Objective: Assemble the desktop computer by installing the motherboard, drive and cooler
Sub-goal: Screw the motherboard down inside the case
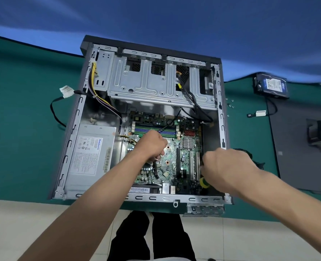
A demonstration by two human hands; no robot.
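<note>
A green table (20,129) under a blue wall (174,19) holds the open case (221,117). Above pale floor tiles (24,219), the left hand (152,146) curls closed over the motherboard (174,155) at center frame; the right hand (229,168) grips a screwdriver (205,182).

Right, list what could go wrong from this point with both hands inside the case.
1. The right hand holds what looks like a yellow-handled screwdriver beside the expansion slots; a slip could gouge the motherboard.
2. The left hand works among loose cables near the CPU area; one could get trapped under the cooler later.
3. Small screws lie scattered on the mat and could roll away.
</note>
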